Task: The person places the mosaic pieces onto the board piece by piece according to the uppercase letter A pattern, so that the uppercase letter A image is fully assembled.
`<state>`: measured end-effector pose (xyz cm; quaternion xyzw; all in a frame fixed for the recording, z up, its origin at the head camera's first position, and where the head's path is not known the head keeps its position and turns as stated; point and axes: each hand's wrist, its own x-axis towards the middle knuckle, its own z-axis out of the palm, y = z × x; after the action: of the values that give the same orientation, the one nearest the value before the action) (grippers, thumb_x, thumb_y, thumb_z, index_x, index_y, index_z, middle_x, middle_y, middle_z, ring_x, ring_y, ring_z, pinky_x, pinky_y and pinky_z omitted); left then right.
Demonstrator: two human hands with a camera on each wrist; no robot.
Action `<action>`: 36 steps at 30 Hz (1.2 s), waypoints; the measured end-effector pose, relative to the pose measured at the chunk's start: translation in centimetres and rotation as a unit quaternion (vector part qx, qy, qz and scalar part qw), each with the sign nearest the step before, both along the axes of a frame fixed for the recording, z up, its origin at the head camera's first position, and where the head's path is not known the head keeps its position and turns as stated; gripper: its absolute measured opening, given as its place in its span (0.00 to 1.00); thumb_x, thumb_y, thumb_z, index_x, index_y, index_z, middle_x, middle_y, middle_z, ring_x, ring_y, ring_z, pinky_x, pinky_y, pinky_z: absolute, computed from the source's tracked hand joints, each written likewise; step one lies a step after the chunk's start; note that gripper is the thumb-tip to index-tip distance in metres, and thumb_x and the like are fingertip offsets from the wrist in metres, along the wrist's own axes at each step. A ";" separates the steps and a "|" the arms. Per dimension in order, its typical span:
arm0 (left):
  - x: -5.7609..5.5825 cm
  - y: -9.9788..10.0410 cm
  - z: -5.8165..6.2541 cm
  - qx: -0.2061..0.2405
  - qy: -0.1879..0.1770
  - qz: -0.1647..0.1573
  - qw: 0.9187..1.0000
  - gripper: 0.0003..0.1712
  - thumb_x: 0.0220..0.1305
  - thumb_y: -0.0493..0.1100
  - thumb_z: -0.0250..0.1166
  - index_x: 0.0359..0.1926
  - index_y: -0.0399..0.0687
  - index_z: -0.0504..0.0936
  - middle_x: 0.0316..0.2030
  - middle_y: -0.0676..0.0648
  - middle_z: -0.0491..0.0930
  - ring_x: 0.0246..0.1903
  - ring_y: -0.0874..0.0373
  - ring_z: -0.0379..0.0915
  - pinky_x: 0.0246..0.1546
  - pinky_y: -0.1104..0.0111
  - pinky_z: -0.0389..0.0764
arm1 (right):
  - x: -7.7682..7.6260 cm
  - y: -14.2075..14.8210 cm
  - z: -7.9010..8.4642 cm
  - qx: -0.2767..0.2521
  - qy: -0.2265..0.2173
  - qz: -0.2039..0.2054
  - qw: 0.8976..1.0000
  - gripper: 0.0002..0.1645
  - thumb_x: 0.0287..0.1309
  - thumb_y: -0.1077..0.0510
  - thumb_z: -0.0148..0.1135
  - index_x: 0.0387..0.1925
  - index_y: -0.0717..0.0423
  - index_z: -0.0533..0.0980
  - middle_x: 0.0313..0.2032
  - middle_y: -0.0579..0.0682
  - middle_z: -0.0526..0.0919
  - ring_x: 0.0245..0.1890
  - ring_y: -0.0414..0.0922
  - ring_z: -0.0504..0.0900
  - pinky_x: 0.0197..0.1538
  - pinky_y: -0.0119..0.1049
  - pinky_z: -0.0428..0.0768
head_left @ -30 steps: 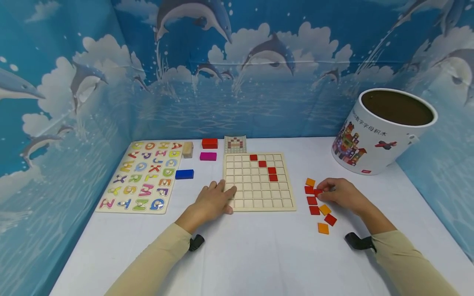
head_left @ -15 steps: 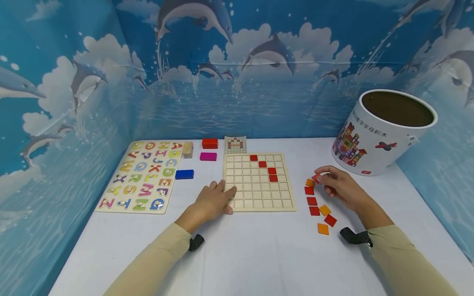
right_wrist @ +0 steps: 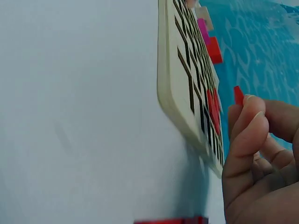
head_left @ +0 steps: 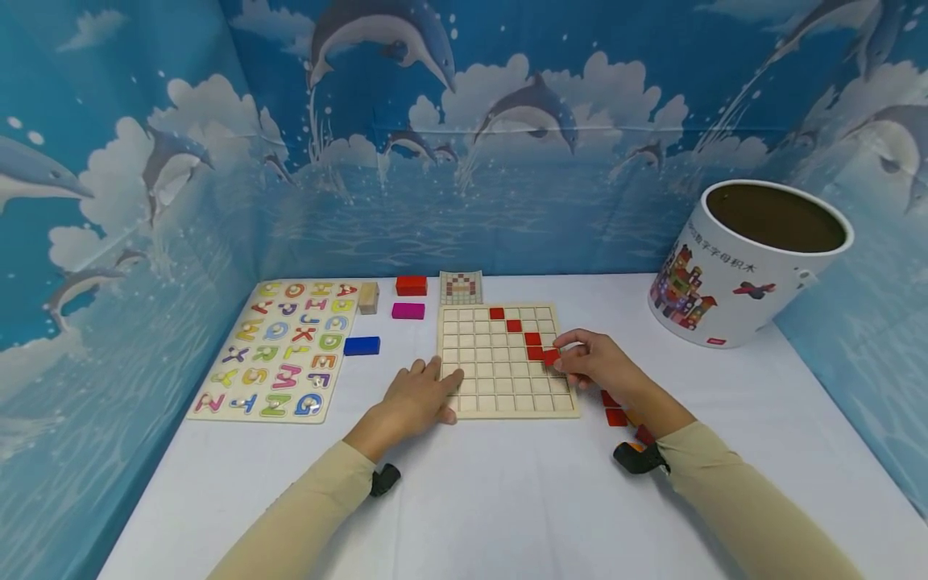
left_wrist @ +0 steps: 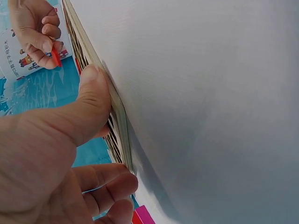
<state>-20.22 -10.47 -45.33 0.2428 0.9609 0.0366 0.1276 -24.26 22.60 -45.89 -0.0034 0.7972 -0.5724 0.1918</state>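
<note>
In the head view, a pale wooden grid board (head_left: 493, 387) lies mid-table, with several red square tiles (head_left: 514, 325) in its upper right cells. My left hand (head_left: 413, 396) rests at the board's lower left corner. Its thumb lies against the board's edge and its other fingers touch the left side, as the left wrist view shows. Between thumb and fingertips, my right hand (head_left: 598, 366) pinches a red tile (right_wrist: 238, 95) over the right part of the board. That tile stands tilted, apart from the board, in the right wrist view.
Loose red tiles (head_left: 616, 417) and orange ones lie right of the board, partly hidden by my right arm. A pattern card (head_left: 461, 288), several coloured blocks (head_left: 362, 345) and an alphabet puzzle (head_left: 264, 354) lie behind and left. A white bucket (head_left: 725, 282) stands back right.
My right hand has lifted a red tile from the loose ones and carried it left, over the board's right side. The left hand has stayed at the board's corner.
</note>
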 end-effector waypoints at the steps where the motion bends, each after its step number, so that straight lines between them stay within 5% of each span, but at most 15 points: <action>1: 0.0 0.0 0.0 0.001 -0.001 0.000 1.000 0.44 0.64 0.59 0.67 0.78 0.58 0.64 0.75 0.35 0.60 0.68 0.41 0.60 0.63 0.47 0.68 | 0.0 -0.4 -0.1 0.010 0.005 0.007 1.000 0.26 0.66 0.60 0.66 0.62 0.62 0.70 0.39 0.56 0.82 0.25 0.44 0.78 0.29 0.33 0.78; 17: 0.1 -0.1 0.2 0.001 -0.001 0.004 1.000 0.43 0.65 0.59 0.66 0.78 0.58 0.64 0.75 0.35 0.59 0.69 0.41 0.59 0.63 0.48 0.68 | 0.0 -2.4 -0.6 0.136 0.094 0.066 0.984 0.16 0.63 0.62 0.65 0.51 0.61 0.77 0.28 0.52 0.77 0.20 0.45 0.75 0.29 0.36 0.74; 24: 0.0 -0.1 0.2 0.007 -0.008 0.004 1.000 0.43 0.65 0.59 0.67 0.78 0.58 0.64 0.76 0.36 0.59 0.69 0.41 0.59 0.64 0.47 0.67 | -0.1 0.9 1.1 0.124 0.106 -0.003 0.987 0.20 0.69 0.56 0.63 0.58 0.60 0.76 0.34 0.56 0.76 0.24 0.47 0.74 0.26 0.38 0.74; 29: 0.1 0.0 0.3 0.008 -0.011 0.006 1.000 0.43 0.64 0.59 0.67 0.77 0.58 0.64 0.76 0.35 0.59 0.68 0.41 0.59 0.64 0.47 0.67 | 0.9 4.5 1.9 0.110 0.081 -0.052 0.989 0.25 0.71 0.51 0.61 0.62 0.61 0.73 0.41 0.58 0.76 0.33 0.49 0.76 0.36 0.34 0.79; 36: 0.1 0.0 0.2 0.008 -0.005 0.005 1.000 0.43 0.64 0.59 0.67 0.77 0.57 0.65 0.75 0.35 0.60 0.68 0.41 0.60 0.63 0.48 0.68 | 2.0 7.5 1.0 0.132 0.040 -0.057 0.989 0.26 0.71 0.49 0.61 0.63 0.59 0.74 0.45 0.59 0.79 0.38 0.50 0.76 0.39 0.33 0.78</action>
<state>-20.13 -10.45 -45.11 0.2388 0.9612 0.0459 0.1301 -22.23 30.12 -44.88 0.0440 0.8715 -0.4719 0.1257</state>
